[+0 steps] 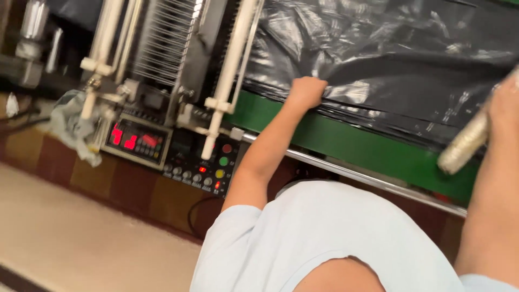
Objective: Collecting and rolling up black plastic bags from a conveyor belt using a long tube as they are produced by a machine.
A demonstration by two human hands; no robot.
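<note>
The left hand (306, 91) bunches thin, slippery black plastic sheet (389, 59) above the green machine edge (346, 141); the right hand (505, 100) clasps a roll (464, 145).

Indoor, warm artificial light, moderately bright; source not visible, seems overhead. Frame tilted hard, whole view w/ motion blur. Strong glare streaks across the black plastic sheet (389, 59), white highlights on its wrinkles; dark folds lose detail. Red display (132, 141) on the control panel blooms, digits smeared, unreadable. Coloured panel buttons glow but soft. Right hand (505, 103) at frame edge badly blurred, outline smeared; the pale roll (464, 145) by it also soft. Left hand (306, 91) sharper, soft shadow beneath on the sheet. Pale shirt (330, 238) near lens, slightly out of focus. Top-left corner dim, murky. Floor bottom-left evenly lit, blurred.
</note>
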